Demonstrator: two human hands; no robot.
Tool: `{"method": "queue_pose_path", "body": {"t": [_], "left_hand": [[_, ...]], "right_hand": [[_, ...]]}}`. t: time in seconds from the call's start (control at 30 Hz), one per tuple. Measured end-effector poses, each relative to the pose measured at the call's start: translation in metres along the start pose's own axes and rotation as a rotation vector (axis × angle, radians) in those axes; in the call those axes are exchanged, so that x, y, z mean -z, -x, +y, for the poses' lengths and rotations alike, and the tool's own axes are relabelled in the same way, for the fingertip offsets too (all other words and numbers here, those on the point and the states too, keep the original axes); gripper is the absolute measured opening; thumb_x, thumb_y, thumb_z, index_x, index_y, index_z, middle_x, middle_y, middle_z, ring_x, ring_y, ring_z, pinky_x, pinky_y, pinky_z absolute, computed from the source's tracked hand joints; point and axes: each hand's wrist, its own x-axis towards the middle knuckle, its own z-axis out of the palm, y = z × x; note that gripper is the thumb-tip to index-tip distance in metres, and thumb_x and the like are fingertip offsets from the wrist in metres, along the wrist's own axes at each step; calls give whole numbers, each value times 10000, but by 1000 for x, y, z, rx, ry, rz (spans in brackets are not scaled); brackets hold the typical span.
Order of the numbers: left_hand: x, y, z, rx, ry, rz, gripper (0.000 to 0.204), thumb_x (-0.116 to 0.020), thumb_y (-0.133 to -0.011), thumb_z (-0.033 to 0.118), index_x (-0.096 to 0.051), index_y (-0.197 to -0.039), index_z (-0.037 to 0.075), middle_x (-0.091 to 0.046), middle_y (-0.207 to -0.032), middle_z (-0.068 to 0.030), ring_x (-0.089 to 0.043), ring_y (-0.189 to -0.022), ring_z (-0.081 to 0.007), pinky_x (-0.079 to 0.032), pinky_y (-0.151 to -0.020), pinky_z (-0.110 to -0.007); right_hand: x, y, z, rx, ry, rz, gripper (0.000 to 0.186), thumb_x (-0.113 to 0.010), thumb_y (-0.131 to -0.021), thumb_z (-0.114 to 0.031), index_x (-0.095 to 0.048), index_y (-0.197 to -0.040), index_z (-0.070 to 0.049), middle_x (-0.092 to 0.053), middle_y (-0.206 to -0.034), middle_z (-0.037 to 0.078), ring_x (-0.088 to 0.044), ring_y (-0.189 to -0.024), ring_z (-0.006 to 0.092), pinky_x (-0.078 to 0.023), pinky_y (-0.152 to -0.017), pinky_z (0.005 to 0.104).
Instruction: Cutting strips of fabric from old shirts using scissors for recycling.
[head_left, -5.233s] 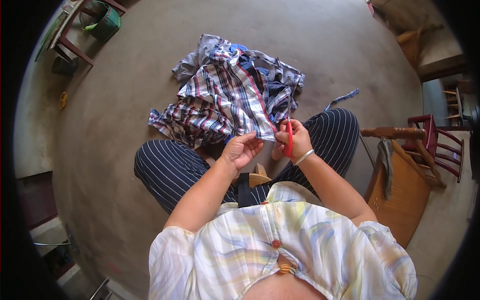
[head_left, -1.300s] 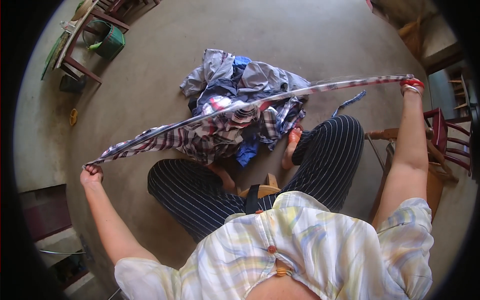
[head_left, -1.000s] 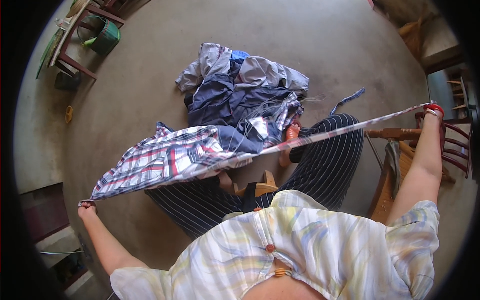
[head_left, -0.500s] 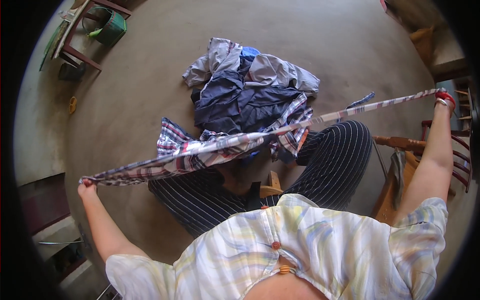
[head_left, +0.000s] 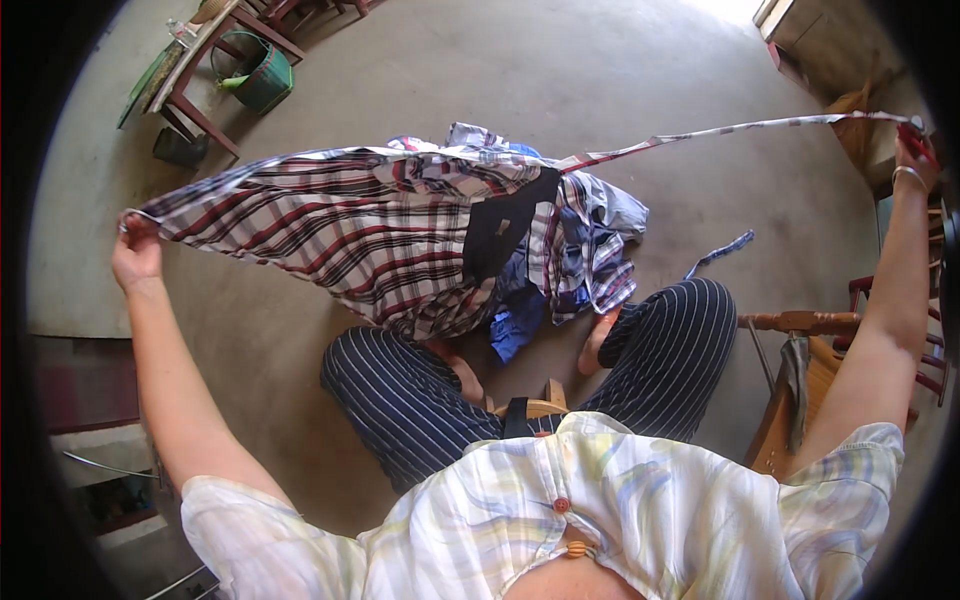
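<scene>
A plaid cloth piece (head_left: 330,225) in white, black and red, with a black patch (head_left: 505,230), hangs stretched out before me. My left hand (head_left: 138,250) is closed on its left corner. From its right side a long narrow plaid strip (head_left: 720,135) runs taut to my right hand (head_left: 916,160), raised at the far right and closed on the strip's end. Something small and red also shows at that hand, too small to name. Behind and below the plaid cloth lies a pile of clothes with grey cloth (head_left: 618,208) and blue cloth (head_left: 515,325), partly hidden.
My knees in striped trousers (head_left: 670,345) are spread around a low wooden stool (head_left: 545,402). A loose blue strip (head_left: 722,252) lies on the floor. Wooden furniture (head_left: 790,385) stands close on my right. At the far left are a table (head_left: 200,120) and a green basket (head_left: 265,80).
Both hands have risen and moved farther away, the left one also outward. The plaid cloth has opened out, showing its black patch and covering much of the pile.
</scene>
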Motion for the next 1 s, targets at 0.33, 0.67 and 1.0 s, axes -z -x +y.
{"method": "queue_pose_path", "body": {"t": [0.33,0.67,1.0], "left_hand": [[13,158,-236,760,-887,764,35,-449,-757,78,-449,-736,50,-468,-587,-62,-480,-467,-157,-417,-388,-256],[-138,268,-454,1339,-350,4,479,-389,-852,338,-278,-1192,19,-358,-1200,-190,-379,-1052,-446,-348,-849,-537],[-153,249,-529,1464,281,341,279,-485,-816,312,-467,-844,34,-498,-640,-65,-466,-517,-164,-406,-423,-232]], "right_hand": [[0,256,21,-766,-503,-276,241,-532,-691,-44,-506,-927,-3,-516,-1004,162,-483,-794,238,-407,-702,335],[-113,436,-54,-830,34,-661,365,-606,-707,-62,-316,-925,-26,-462,-1127,183,-543,-868,177,-437,-825,288],[-102,497,-89,-995,-50,-665,307,-698,-627,-75,-452,-763,49,-492,-542,86,-407,-375,114,-307,-331,227]]}}
